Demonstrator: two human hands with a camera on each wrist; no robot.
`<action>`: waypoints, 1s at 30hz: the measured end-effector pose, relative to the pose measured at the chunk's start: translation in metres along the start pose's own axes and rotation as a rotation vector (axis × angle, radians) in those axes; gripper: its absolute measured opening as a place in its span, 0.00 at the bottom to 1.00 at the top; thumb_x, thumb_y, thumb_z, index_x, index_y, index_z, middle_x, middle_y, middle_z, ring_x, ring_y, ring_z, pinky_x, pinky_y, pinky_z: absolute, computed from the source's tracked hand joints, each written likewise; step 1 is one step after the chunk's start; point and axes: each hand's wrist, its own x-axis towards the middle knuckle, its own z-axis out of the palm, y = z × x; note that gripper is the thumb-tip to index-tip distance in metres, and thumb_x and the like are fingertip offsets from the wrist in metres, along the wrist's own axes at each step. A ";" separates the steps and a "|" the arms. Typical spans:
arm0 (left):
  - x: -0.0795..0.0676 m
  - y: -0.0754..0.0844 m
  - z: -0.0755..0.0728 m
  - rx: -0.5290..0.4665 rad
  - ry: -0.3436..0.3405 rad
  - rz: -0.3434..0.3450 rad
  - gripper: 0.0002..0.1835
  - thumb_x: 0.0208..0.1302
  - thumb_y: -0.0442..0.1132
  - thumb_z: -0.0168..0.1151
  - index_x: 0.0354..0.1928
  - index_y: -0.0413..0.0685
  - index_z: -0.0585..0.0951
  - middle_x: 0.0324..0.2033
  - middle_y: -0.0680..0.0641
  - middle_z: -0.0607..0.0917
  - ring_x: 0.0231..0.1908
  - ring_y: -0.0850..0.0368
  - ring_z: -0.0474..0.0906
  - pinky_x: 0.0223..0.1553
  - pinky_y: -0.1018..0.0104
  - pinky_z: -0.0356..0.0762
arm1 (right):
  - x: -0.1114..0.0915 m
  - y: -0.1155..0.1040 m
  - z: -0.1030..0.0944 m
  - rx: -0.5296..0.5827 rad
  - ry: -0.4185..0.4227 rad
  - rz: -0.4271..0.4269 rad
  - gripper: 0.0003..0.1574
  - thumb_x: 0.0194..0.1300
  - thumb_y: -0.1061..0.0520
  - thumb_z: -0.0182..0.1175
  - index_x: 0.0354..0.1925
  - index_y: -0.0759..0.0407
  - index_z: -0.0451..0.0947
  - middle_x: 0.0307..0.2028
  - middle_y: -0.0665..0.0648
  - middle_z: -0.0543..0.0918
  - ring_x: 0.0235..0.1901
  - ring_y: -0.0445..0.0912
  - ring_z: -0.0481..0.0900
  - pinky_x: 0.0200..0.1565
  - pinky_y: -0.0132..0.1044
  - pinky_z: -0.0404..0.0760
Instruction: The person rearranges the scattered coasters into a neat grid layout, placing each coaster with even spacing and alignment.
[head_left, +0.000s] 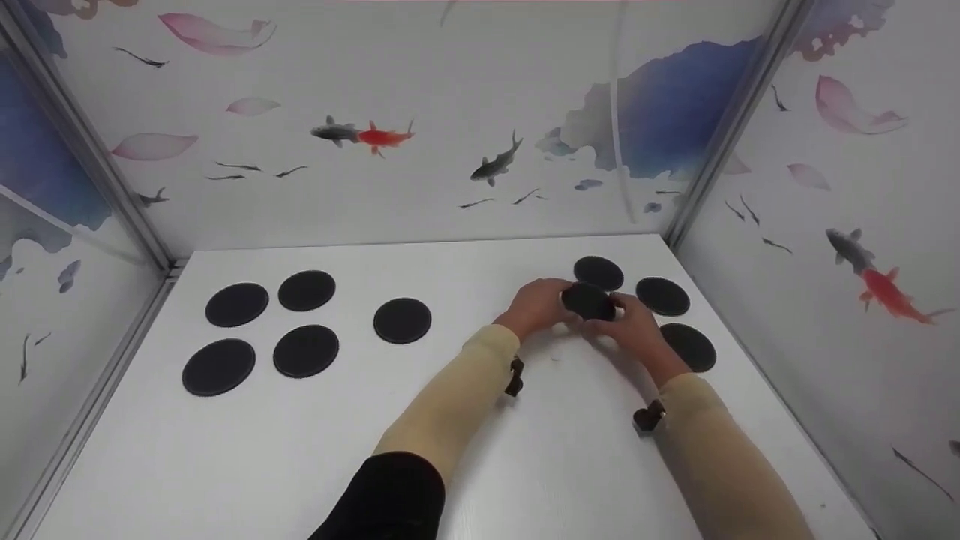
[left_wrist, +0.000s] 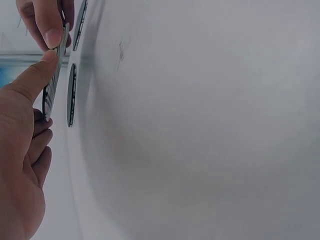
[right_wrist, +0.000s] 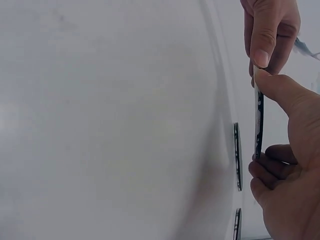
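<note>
Both hands hold one thin round black coaster (head_left: 589,301) between them, raised above the white table. My left hand (head_left: 536,306) pinches its left edge, thumb on the near side, fingers on the far side. At the opposite edge my right hand (head_left: 637,334) grips it the same way, and the two thumbs nearly meet. Seen edge-on in the right wrist view, the held coaster (right_wrist: 259,120) shows a pale, dark-patterned face on one side. Just beyond it lies another coaster (head_left: 598,273), with a second coaster (head_left: 663,296) and a third coaster (head_left: 688,347) around the right hand.
On the left of the white table (head_left: 300,450) lie several more black coasters (head_left: 306,351), one coaster (head_left: 403,320) nearer the middle. White panels (head_left: 420,67) printed with fish and petals close in the back and both sides, joined by grey metal posts (head_left: 739,120).
</note>
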 end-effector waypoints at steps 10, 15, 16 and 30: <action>-0.020 -0.026 -0.024 0.008 0.051 -0.018 0.35 0.68 0.54 0.81 0.74 0.54 0.82 0.69 0.53 0.85 0.71 0.55 0.79 0.74 0.60 0.72 | 0.007 -0.027 0.027 0.018 0.046 -0.133 0.52 0.69 0.55 0.80 0.79 0.74 0.65 0.76 0.75 0.71 0.78 0.68 0.66 0.80 0.61 0.62; -0.036 -0.037 -0.035 0.010 0.054 -0.046 0.38 0.69 0.54 0.81 0.76 0.52 0.80 0.72 0.51 0.83 0.73 0.53 0.77 0.75 0.59 0.72 | 0.009 -0.039 0.040 0.009 0.043 -0.164 0.52 0.69 0.53 0.80 0.78 0.74 0.66 0.75 0.75 0.71 0.78 0.67 0.66 0.80 0.61 0.63; -0.039 -0.039 -0.037 0.013 0.056 -0.048 0.38 0.69 0.54 0.80 0.76 0.51 0.80 0.72 0.50 0.83 0.73 0.53 0.77 0.76 0.59 0.72 | 0.009 -0.042 0.043 0.008 0.037 -0.166 0.53 0.68 0.53 0.81 0.78 0.74 0.66 0.75 0.74 0.71 0.78 0.67 0.66 0.79 0.61 0.63; -0.075 -0.070 -0.065 0.038 0.081 -0.102 0.42 0.70 0.58 0.78 0.80 0.50 0.76 0.76 0.49 0.80 0.76 0.52 0.74 0.77 0.58 0.70 | 0.021 -0.077 0.077 -0.001 -0.003 -0.242 0.50 0.67 0.51 0.81 0.75 0.74 0.71 0.72 0.73 0.76 0.75 0.66 0.71 0.78 0.60 0.67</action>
